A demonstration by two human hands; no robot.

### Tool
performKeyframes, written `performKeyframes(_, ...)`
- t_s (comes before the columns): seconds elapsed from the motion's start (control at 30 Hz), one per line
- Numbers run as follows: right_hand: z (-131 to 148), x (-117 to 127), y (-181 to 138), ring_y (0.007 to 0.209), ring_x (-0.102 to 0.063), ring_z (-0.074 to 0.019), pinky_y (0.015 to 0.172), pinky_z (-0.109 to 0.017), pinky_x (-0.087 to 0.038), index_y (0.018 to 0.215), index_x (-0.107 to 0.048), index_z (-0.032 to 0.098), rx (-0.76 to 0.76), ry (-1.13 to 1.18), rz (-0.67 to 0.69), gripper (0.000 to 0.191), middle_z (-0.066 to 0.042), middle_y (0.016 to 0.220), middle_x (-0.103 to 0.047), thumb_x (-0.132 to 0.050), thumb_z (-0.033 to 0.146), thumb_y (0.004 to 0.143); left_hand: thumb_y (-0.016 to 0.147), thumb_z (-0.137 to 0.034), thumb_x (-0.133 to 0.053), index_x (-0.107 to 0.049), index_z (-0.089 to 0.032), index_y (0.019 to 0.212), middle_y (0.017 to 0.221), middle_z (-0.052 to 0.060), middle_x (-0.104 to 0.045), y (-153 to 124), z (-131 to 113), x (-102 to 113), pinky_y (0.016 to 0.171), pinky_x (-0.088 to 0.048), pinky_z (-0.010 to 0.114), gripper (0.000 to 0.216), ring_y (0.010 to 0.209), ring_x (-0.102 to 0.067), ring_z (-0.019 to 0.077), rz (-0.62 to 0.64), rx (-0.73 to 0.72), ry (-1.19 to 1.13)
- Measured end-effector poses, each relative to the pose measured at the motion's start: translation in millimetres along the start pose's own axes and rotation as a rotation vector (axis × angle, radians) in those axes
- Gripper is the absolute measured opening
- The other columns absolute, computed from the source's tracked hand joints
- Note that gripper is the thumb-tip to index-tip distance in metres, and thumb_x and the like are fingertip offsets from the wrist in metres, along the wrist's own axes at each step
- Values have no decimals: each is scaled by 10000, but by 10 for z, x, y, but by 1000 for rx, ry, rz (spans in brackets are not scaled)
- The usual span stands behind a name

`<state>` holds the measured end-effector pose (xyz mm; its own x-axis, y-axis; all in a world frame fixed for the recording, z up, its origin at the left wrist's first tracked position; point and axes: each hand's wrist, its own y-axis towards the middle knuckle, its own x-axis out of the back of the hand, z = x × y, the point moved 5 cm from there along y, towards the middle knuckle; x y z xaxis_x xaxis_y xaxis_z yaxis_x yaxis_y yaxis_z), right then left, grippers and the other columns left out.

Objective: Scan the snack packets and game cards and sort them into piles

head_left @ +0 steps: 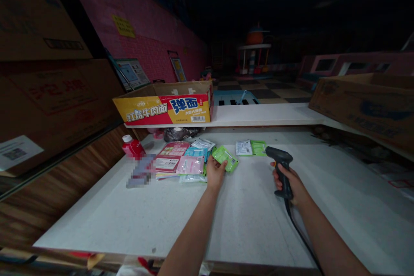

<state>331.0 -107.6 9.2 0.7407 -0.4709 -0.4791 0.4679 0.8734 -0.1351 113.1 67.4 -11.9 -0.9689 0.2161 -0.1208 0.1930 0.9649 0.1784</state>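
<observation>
- White table (pixel 129 220), bottom; pink wall (pixel 152 45), upper left.
- Big brown boxes (pixel 54 103), left edge.
- Pinching green packet (pixel 229 162) in left hand (pixel 215 174), middle.
- Wrapped tight around black scanner (pixel 280 154) with right hand (pixel 295 184), right of middle.

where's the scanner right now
In the head view, the scanner is right of centre, held in the right grip over the table, its nose close to the packets lying right of the main pile.
</observation>
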Motion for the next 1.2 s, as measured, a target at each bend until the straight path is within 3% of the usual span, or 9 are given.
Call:
performKeyframes(0.17,23,53,31,399,-443,-66,343,-164,-363,923,-660,183,19,95,-26,434,44,569,-559,-856,446,640,605,-404,-792,-516,-192,982,824,41,-685,22,0,28,705,-553,303,513,767,-692,195,-24,-21,3)
performKeyframes(0.33,15,51,48,414,-444,-69,352,-166,-373,945,-654,198,39,117,-32,404,49,583,-557,-836,437,675,610,-374,-780,-646,-143,885,754,45,-700,116,25,-116,577,-511,243,383,654,-659,159,-32,74,-99)
performKeyframes(0.43,46,48,57,420,-440,-66,354,-163,-370,958,-652,202,84,152,-54,407,55,586,-549,-831,442,682,631,-314,-776,-684,-138,848,701,28,-690,247,11,-329,512,-481,216,294,583,-632,134,-38,127,-80)
performKeyframes(0.63,68,64,102,416,-441,-61,352,-157,-375,940,-652,194,120,221,-88,399,57,585,-553,-835,436,682,708,-144,-698,-666,-131,820,646,11,-662,552,44,-939,526,-531,244,117,522,-622,122,9,256,118)
performKeyframes(0.83,43,74,155,399,-451,-70,336,-167,-376,943,-663,177,119,251,-104,417,55,568,-559,-844,431,665,745,-100,-661,-692,-106,913,693,43,-695,698,64,-1447,588,-556,262,171,569,-661,145,103,247,303)
performKeyframes(0.93,47,65,158,398,-451,-68,334,-167,-378,934,-667,183,114,253,-107,397,58,567,-563,-839,428,673,742,-64,-645,-711,-104,940,794,79,-722,687,-8,-1491,729,-569,307,213,727,-701,185,156,188,420)
performKeyframes(1.03,55,59,151,398,-447,-61,335,-157,-374,934,-666,184,113,259,-120,402,60,568,-564,-843,429,669,728,-44,-647,-735,-120,921,943,114,-725,588,-133,-1398,963,-498,375,226,1008,-671,244,200,76,550)
performKeyframes(1.2,60,54,147,399,-454,-59,339,-151,-372,926,-662,184,104,263,-127,420,57,565,-569,-859,428,646,880,-197,-569,-673,-185,1207,1296,133,-620,182,-277,-1394,1125,-354,448,343,1304,-493,288,454,-406,1074)
